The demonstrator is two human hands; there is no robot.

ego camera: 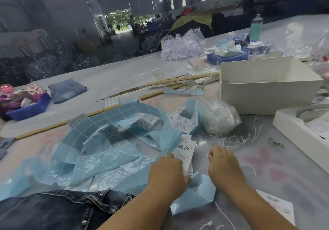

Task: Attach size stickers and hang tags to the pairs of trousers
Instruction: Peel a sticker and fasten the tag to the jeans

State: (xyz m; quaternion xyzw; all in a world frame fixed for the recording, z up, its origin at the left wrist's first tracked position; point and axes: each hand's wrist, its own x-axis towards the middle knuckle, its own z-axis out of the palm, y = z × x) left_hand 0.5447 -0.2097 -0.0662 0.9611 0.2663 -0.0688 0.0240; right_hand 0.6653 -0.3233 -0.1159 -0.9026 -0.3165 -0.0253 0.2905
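Big warehouse floor, long grey table (106, 80) piled with blue backing paper (110, 160) and sticker strips (147, 122). Left hand (167, 172) grips a small stack of hang tags (187, 151) by the edge, fingers curled under. Right hand (222, 165) sits knuckles-up just beside them with a bit of string (231, 140) at its fingertips, can't tell if it's pinching it. Dark jeans (58, 210) lie at the near edge, white box (267, 94) further back.

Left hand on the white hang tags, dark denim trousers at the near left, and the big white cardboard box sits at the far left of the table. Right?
Not quite: the head view shows the big white cardboard box at the far right; left hand, white hang tags and dark denim trousers are as stated.
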